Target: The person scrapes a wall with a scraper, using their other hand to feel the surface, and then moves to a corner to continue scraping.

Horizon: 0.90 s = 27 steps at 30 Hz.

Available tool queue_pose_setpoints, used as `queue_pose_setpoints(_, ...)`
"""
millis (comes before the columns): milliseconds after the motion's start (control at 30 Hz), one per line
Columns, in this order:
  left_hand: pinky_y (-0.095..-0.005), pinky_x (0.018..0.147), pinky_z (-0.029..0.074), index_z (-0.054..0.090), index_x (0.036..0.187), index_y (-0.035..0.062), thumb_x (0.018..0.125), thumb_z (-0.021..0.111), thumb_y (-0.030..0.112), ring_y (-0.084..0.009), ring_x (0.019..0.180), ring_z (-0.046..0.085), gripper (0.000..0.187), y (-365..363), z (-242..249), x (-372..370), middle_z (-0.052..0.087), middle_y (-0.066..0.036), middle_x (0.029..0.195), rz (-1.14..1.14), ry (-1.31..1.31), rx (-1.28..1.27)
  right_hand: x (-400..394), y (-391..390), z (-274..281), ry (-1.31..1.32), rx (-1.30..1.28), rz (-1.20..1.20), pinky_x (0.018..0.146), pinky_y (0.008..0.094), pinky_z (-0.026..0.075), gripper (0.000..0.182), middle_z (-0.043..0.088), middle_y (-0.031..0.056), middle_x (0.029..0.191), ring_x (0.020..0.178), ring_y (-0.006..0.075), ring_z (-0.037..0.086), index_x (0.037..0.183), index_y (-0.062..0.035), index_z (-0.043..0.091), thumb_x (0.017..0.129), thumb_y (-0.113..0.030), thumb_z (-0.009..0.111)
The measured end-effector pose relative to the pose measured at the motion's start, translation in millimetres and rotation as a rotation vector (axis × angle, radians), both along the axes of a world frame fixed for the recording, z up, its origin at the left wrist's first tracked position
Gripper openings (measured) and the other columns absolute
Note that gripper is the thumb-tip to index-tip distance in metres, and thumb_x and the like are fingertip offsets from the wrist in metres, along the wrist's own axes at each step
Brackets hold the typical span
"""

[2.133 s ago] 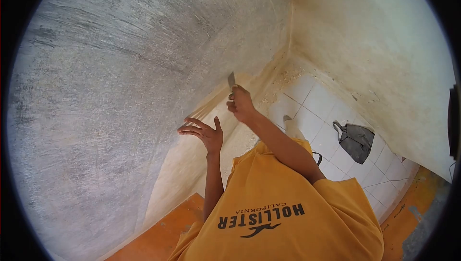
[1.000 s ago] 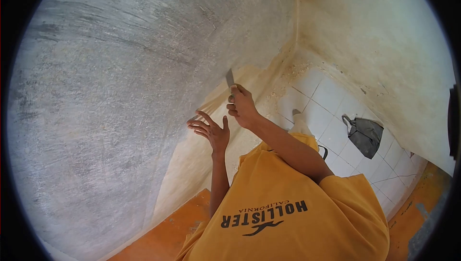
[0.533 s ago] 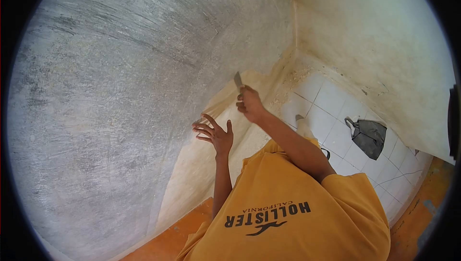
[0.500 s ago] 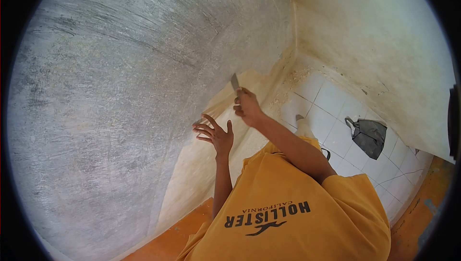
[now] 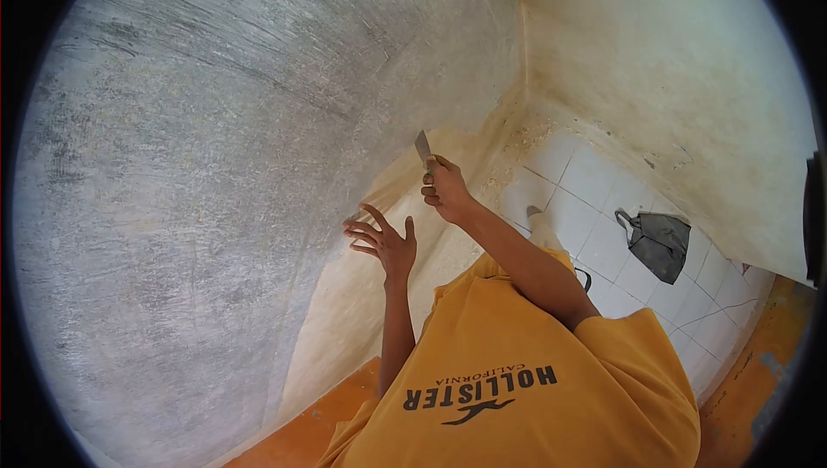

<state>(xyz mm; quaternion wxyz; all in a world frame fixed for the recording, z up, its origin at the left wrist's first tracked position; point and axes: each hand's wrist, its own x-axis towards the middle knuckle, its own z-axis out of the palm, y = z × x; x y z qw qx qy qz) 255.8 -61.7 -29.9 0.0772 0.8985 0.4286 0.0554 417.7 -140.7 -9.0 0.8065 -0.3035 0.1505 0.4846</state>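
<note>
My right hand is wrapped round the handle of a scraper, whose flat metal blade points up at the wall. The blade overlaps the border between the rough grey wall surface and a smoother cream-coloured strip lower down. To its left, my left hand has its fingers spread, fingertips right at the wall near that same border. Nothing is in the left hand.
A second, cream wall meets the grey one at a corner. Crumbs of debris lie along its foot. White floor tiles hold a dark grey bag to my right. Orange floor shows at the lower left.
The scraper blade has turned slightly, showing more of its flat face. My left hand stays spread at the wall; the whole view has shifted a little.
</note>
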Motion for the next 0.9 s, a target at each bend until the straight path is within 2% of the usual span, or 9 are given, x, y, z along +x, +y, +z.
queue_pose_setpoints(67, -0.0785, 0.107, 0.000, -0.007, 0.159, 0.0097, 0.092, 0.064, 0.048, -0.0661, 0.138, -0.018, 0.105, 1.5, -0.9, 0.7, -0.019, -0.043, 0.153, -0.009, -0.010, 0.024, -8.3, -1.4, 13.9, 0.018, -0.021, 0.001, 0.040, 0.0222, 0.020, 0.009, 0.040, -0.0030, 0.071, 0.048, 0.0052, 0.026, 0.102, -0.0163, 0.049, 0.104, -0.026, 0.050)
queue_pose_setpoints(167, -0.0784, 0.107, 0.000, -0.007, 0.159, 0.0101, 0.091, 0.064, 0.047, -0.0655, 0.139, -0.018, 0.105, 1.0, 3.4, -0.4, -0.019, -0.042, 0.153, -0.001, -0.001, -0.023, -13.7, 1.9, 22.8, 0.002, 0.004, -0.003, 0.039, 0.0241, 0.021, 0.014, 0.041, -0.0007, 0.072, 0.046, 0.0053, 0.028, 0.104, -0.0112, 0.049, 0.104, -0.026, 0.049)
queue_pose_setpoints(300, -0.0784, 0.107, 0.000, -0.007, 0.159, 0.0101, 0.091, 0.065, 0.047, -0.0651, 0.139, -0.018, 0.105, 0.0, 0.2, -1.6, -0.019, -0.042, 0.153, -0.001, -0.002, 0.005, 3.3, 3.4, -13.1, -0.007, 0.013, -0.007, 0.040, 0.0245, 0.021, 0.015, 0.041, -0.0015, 0.070, 0.046, 0.0051, 0.028, 0.112, -0.0126, 0.052, 0.104, -0.025, 0.049)
queue_pose_setpoints(400, -0.0784, 0.107, 0.000, -0.007, 0.159, 0.0100, 0.091, 0.065, 0.047, -0.0652, 0.139, -0.018, 0.105, 1.0, 2.0, 0.4, -0.018, -0.042, 0.153, 0.003, 0.003, -0.002, -13.6, -5.0, 31.9, -0.007, 0.022, 0.041, 0.039, 0.0220, 0.020, 0.009, 0.039, -0.0034, 0.071, 0.048, 0.0041, 0.026, 0.104, -0.0157, 0.049, 0.104, -0.025, 0.049)
queue_pose_setpoints(600, -0.0789, 0.106, 0.001, -0.007, 0.159, 0.0093, 0.092, 0.062, 0.049, -0.0659, 0.139, -0.017, 0.104, -0.9, 1.6, -0.6, -0.015, -0.045, 0.152, -0.017, 0.010, 0.051, 7.4, -2.7, -10.2, 0.005, -0.012, 0.018, 0.038, 0.0217, 0.021, 0.009, 0.041, -0.0023, 0.073, 0.047, 0.0049, 0.028, 0.104, -0.0159, 0.050, 0.103, -0.025, 0.049)
queue_pose_setpoints(700, -0.0789, 0.106, 0.002, -0.007, 0.159, 0.0081, 0.092, 0.062, 0.049, -0.0666, 0.139, -0.015, 0.104, 3.9, -2.1, -1.5, -0.013, -0.045, 0.152, -0.008, 0.036, 0.011, -14.6, -5.2, 29.1, -0.008, -0.007, 0.067, 0.038, 0.0222, 0.021, 0.010, 0.040, -0.0014, 0.073, 0.047, 0.0056, 0.029, 0.104, -0.0148, 0.049, 0.103, -0.025, 0.049)
queue_pose_setpoints(800, -0.0788, 0.107, 0.002, -0.007, 0.158, 0.0071, 0.092, 0.061, 0.050, -0.0672, 0.139, -0.014, 0.104, 1.3, -1.2, -1.6, -0.012, -0.046, 0.152, -0.009, 0.020, 0.037, -3.1, 5.4, 0.6, -0.005, -0.030, -0.050, 0.038, 0.0220, 0.021, 0.011, 0.041, -0.0015, 0.073, 0.048, 0.0055, 0.030, 0.102, -0.0145, 0.049, 0.103, -0.025, 0.050)
queue_pose_setpoints(833, -0.0786, 0.107, 0.002, -0.007, 0.158, 0.0068, 0.092, 0.062, 0.050, -0.0674, 0.138, -0.014, 0.104, 0.5, -0.5, -0.7, -0.012, -0.046, 0.152, -0.004, 0.032, 0.046, 5.7, 1.6, -2.6, -0.007, -0.023, -0.016, 0.038, 0.0241, 0.022, 0.025, 0.043, -0.0001, 0.071, 0.046, 0.0068, 0.032, 0.122, -0.0086, 0.051, 0.103, -0.025, 0.051)
queue_pose_setpoints(900, -0.0786, 0.107, 0.002, -0.007, 0.158, 0.0064, 0.092, 0.062, 0.050, -0.0675, 0.138, -0.014, 0.105, 0.6, -0.1, 2.8, -0.012, -0.046, 0.152, -0.004, 0.029, 0.053, 6.7, -2.7, -7.8, -0.018, -0.018, 0.012, 0.038, 0.0243, 0.023, 0.020, 0.042, -0.0002, 0.071, 0.047, 0.0066, 0.031, 0.116, -0.0088, 0.051, 0.103, -0.023, 0.049)
